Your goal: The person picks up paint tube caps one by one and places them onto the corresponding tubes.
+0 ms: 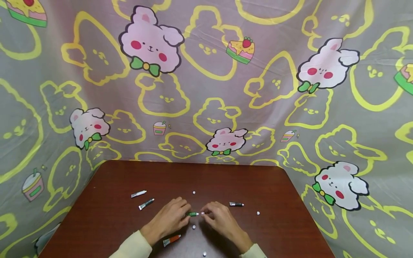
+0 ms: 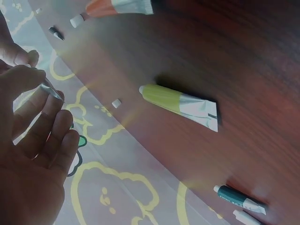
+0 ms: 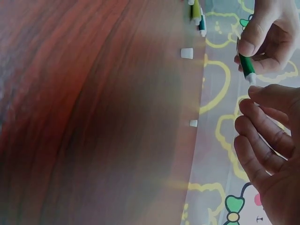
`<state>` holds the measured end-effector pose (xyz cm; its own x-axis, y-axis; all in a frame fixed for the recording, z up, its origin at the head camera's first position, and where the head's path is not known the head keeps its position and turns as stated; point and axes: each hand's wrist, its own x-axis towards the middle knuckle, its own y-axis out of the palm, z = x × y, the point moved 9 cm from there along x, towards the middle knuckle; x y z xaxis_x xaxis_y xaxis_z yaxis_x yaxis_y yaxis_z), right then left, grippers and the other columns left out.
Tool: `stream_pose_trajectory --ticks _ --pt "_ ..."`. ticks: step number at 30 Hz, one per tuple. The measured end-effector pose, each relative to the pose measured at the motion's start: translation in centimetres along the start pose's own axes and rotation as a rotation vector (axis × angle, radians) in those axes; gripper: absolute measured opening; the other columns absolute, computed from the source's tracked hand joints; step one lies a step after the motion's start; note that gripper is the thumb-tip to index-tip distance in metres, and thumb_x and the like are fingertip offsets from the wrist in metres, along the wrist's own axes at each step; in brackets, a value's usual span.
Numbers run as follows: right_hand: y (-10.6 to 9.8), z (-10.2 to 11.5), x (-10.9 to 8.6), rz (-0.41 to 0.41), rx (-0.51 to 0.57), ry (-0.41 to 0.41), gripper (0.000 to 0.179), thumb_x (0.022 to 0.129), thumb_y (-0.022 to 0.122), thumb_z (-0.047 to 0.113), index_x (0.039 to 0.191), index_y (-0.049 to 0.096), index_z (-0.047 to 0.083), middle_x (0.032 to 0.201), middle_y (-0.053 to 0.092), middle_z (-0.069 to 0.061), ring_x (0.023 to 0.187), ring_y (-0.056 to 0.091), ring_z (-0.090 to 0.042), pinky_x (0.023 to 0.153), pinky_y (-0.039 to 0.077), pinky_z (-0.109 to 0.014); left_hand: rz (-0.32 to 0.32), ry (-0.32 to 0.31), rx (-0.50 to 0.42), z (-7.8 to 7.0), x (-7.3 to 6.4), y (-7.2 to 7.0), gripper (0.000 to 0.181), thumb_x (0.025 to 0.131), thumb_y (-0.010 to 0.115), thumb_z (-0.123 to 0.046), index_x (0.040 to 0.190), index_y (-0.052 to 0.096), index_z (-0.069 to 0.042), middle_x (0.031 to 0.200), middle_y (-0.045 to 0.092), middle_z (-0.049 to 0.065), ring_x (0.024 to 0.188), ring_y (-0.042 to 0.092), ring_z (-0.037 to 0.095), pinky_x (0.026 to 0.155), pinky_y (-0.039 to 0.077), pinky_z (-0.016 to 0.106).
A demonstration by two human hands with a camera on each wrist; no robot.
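Note:
My left hand pinches a green paint tube between thumb and fingers, its white nozzle pointing right. In the left wrist view the tube's silver tail sticks out from the fingers. Just across a small gap, my right hand holds a small white cap at its fingertips, facing the nozzle. In the right wrist view the thumb covers most of that cap, and the other fingers are spread loosely. Beside the left hand lies a yellow paint tube, hidden from the head view.
An orange tube, a dark green tube, a white tube and a black tube lie on the brown table. Several white caps are scattered about, one between the hands. Patterned cloth hangs around the table.

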<state>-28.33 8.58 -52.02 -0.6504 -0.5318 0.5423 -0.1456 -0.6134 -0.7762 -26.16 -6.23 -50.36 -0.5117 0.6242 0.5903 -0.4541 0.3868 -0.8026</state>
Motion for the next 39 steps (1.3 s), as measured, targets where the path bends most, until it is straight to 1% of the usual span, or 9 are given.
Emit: stream_pose_trajectory --ticks 5,11,16,20,23,27,30,34,39 --pt "0.39 0.22 -0.05 0.022 0.026 -0.001 0.019 0.086 0.089 0.007 0.097 0.077 0.016 0.092 0.077 0.007 0.086 0.071 -0.005 0.075 0.056 -0.017 0.016 -0.007 -0.018 -0.17 0.09 0.11 0.024 0.079 0.09 -0.025 0.091 0.07 -0.02 0.086 0.062 -0.009 0.078 0.052 0.011 0.068 0.047 0.027" --pt "0.64 0.32 -0.14 0.027 0.068 0.01 0.018 0.087 0.088 0.006 0.098 0.077 0.015 0.093 0.078 0.005 0.086 0.072 -0.005 0.076 0.056 -0.015 0.027 -0.015 -0.021 -0.24 0.17 0.23 0.024 0.08 0.091 -0.025 0.091 0.071 -0.02 0.086 0.062 -0.01 0.078 0.052 0.01 0.069 0.047 0.027" --pt "0.74 0.42 -0.21 0.026 0.089 0.004 0.015 0.09 0.087 0.007 0.099 0.078 0.014 0.093 0.078 0.003 0.086 0.072 -0.005 0.076 0.057 -0.015 0.03 0.0 -0.02 -0.54 0.22 0.19 0.025 0.079 0.092 -0.026 0.089 0.069 -0.02 0.085 0.06 -0.01 0.077 0.051 0.01 0.068 0.046 0.026" --pt "0.84 0.53 -0.3 0.028 0.089 -0.003 0.012 0.091 0.087 0.011 0.098 0.078 0.015 0.093 0.078 0.005 0.086 0.071 -0.004 0.076 0.056 -0.015 0.031 0.019 -0.013 -0.74 0.27 0.13 0.028 0.078 0.092 -0.027 0.087 0.067 -0.02 0.084 0.059 -0.009 0.077 0.05 0.01 0.068 0.044 0.026" --pt "0.86 0.49 -0.39 0.03 0.1 0.006 0.01 0.092 0.086 0.014 0.098 0.078 0.015 0.093 0.077 0.007 0.085 0.069 -0.002 0.075 0.054 -0.016 0.032 0.03 -0.014 -0.83 0.31 0.16 0.029 0.078 0.092 -0.027 0.087 0.066 -0.02 0.084 0.058 -0.009 0.078 0.05 0.011 0.068 0.044 0.027" --pt "0.8 0.29 -0.34 0.029 0.121 0.025 0.005 0.097 0.082 0.018 0.098 0.079 0.015 0.093 0.077 0.008 0.084 0.066 0.001 0.074 0.054 -0.016 0.028 0.035 -0.015 -0.81 0.29 0.26 0.029 0.078 0.092 -0.027 0.088 0.066 -0.02 0.084 0.057 -0.01 0.078 0.049 0.01 0.069 0.045 0.027" --pt "0.82 0.18 -0.31 0.027 0.121 0.023 0.006 0.099 0.079 0.021 0.097 0.079 0.016 0.091 0.077 0.009 0.084 0.066 0.002 0.074 0.053 -0.016 0.026 0.032 -0.019 -0.76 0.25 0.27 0.028 0.079 0.092 -0.027 0.089 0.067 -0.021 0.085 0.058 -0.01 0.079 0.05 0.01 0.07 0.046 0.027" --pt "0.82 0.02 -0.3 0.013 0.114 0.021 0.006 0.101 0.077 0.021 0.097 0.079 0.017 0.091 0.077 0.009 0.083 0.065 0.003 0.073 0.053 -0.017 0.045 0.016 -0.033 -0.69 0.28 0.34 0.024 0.082 0.091 -0.026 0.092 0.069 -0.021 0.087 0.06 -0.011 0.081 0.051 0.009 0.071 0.048 0.027" --pt "0.81 -0.37 -0.19 0.02 0.185 0.073 0.004 0.101 0.077 0.02 0.101 0.075 0.017 0.09 0.077 0.008 0.082 0.066 0.003 0.073 0.056 -0.019 0.072 -0.002 -0.041 -0.55 0.36 0.44 0.021 0.085 0.088 -0.027 0.094 0.07 -0.022 0.089 0.062 -0.011 0.082 0.051 0.008 0.073 0.048 0.027"
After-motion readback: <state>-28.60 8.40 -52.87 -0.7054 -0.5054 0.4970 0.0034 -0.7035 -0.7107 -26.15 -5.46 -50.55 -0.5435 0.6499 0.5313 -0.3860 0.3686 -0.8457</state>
